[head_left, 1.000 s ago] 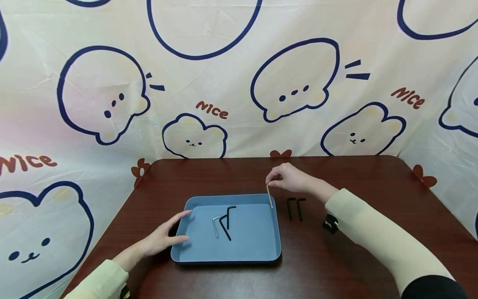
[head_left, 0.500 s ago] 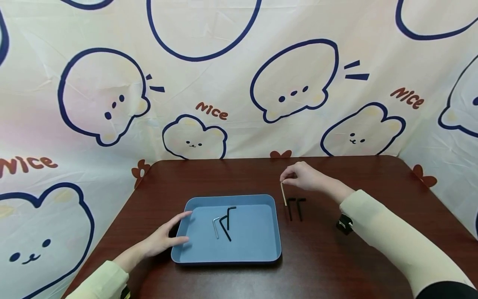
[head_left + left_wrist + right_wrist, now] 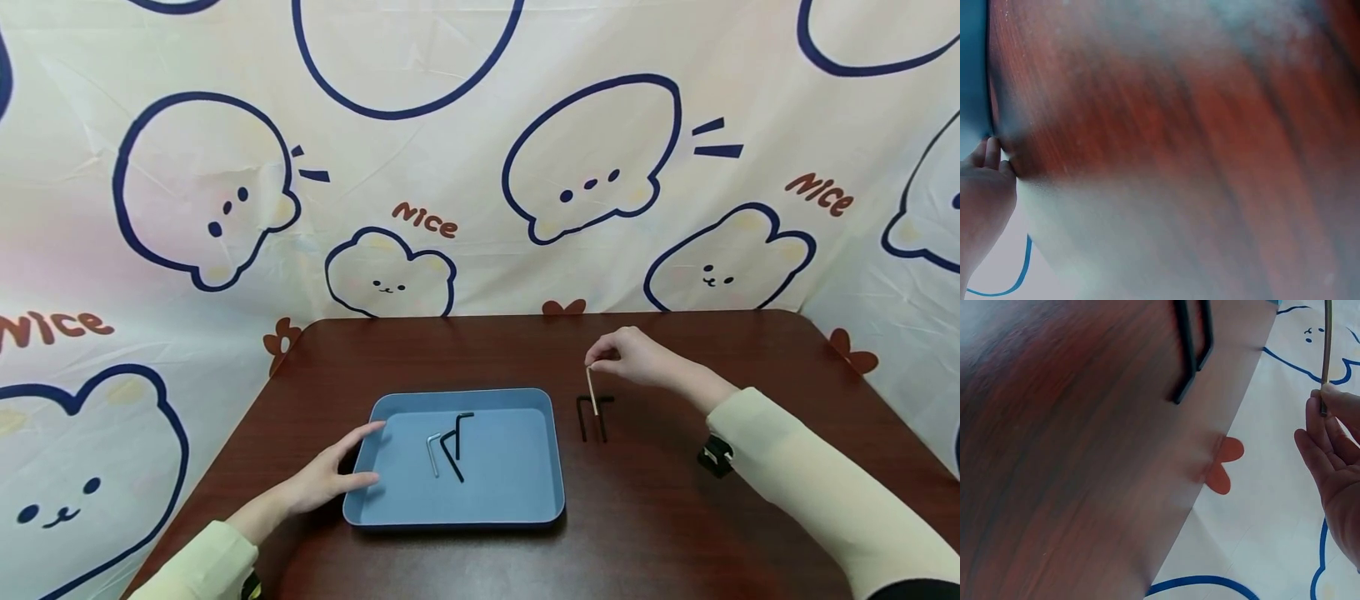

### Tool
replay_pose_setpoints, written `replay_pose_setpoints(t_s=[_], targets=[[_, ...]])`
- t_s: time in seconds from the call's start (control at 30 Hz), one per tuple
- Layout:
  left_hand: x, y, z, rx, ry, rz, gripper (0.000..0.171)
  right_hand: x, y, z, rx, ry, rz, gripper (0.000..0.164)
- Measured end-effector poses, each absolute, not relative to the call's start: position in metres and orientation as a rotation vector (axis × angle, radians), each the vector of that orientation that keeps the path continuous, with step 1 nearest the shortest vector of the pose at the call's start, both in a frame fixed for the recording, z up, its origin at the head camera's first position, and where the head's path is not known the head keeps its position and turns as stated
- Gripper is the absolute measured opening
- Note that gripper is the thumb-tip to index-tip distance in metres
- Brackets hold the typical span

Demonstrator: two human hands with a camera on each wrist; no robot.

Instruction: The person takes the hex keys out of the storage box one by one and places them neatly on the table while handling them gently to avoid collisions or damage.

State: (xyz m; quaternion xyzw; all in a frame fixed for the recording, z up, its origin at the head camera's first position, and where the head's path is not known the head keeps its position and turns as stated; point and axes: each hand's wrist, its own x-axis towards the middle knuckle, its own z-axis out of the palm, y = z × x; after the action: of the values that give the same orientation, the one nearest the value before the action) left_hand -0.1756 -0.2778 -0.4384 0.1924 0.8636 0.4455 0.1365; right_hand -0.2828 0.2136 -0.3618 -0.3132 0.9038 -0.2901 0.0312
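Between thumb and fingertips, my right hand (image 3: 633,357) pinches a thin gold-coloured hex key (image 3: 591,390) by its upper end. Its long shaft hangs down, and its bend is hidden at the fingers. In the head view it overlaps two black hex keys (image 3: 581,421) lying side by side on the table. My left hand (image 3: 322,479) rests at the left rim of a blue tray (image 3: 517,479), fingers extended and thumb spread apart. Inside the tray lie a silver hex key (image 3: 432,457) and two black hex keys (image 3: 459,437), close together.
The dark brown wooden table (image 3: 697,350) ends at a cartoon-printed cloth (image 3: 480,167) hung behind and at the sides. In the right wrist view, the same black keys (image 3: 1185,350) lie near the table's far edge.
My right hand has moved right with the gold-coloured hex key, from over the tray's right rim to over the two black keys. My left hand and the tray have stayed put.
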Motion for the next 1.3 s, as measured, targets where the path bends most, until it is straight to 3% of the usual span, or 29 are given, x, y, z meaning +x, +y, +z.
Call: replay_pose_setpoints(t_s=[1.3], targets=[[-0.174, -0.277, -0.438, 0.561, 2.504, 1.291, 0.07, -0.286, 0.248, -0.392, -0.867, 2.776, -0.859, 0.009]])
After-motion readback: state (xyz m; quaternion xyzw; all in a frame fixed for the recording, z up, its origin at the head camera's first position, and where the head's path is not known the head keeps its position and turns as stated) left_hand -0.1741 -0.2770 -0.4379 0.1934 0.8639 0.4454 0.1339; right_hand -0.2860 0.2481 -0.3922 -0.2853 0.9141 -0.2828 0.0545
